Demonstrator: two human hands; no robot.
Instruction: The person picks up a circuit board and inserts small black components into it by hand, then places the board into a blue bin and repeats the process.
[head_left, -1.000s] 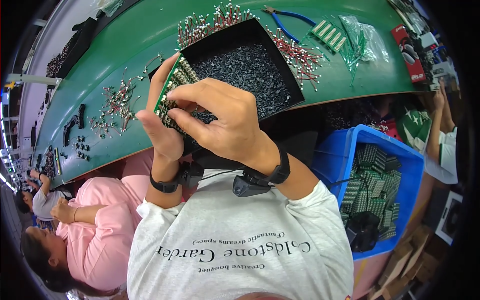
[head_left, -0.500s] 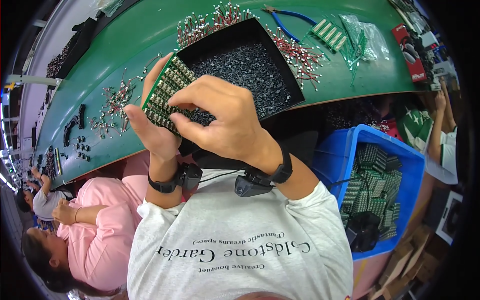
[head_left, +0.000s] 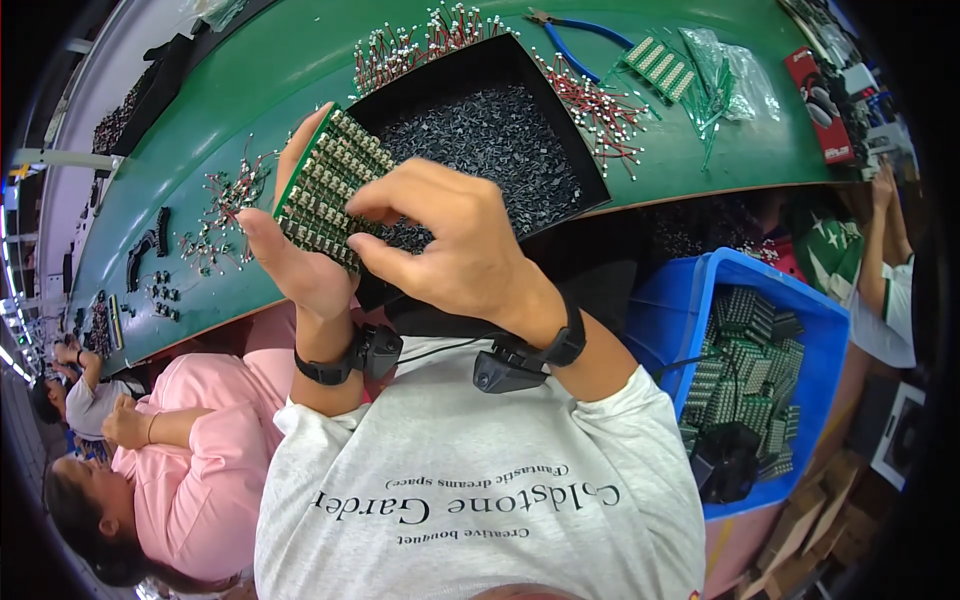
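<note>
My left hand [head_left: 300,262] grips a green circuit board panel [head_left: 335,180] covered in rows of small pale components. The panel is tilted, its face turned toward my right hand. At the panel's right side is my right hand [head_left: 445,235], thumb and forefinger bent toward each other by the component rows. Whether a small part sits between those fingertips I cannot make out. Behind both hands stands a black tray [head_left: 590,165] holding a heap of small dark plastic pieces [head_left: 480,150].
On the green table [head_left: 270,70] lie red-and-white wire leads [head_left: 595,110], blue-handled cutters [head_left: 570,50], another panel [head_left: 658,68] and clear plastic bags [head_left: 745,85]. A blue bin [head_left: 830,380] of circuit boards stands at my right. A person in pink [head_left: 210,460] sits at my left.
The left hand and the panel have shifted slightly left, with the panel's face more visible. My right hand's fingertips have moved slightly right along the panel.
</note>
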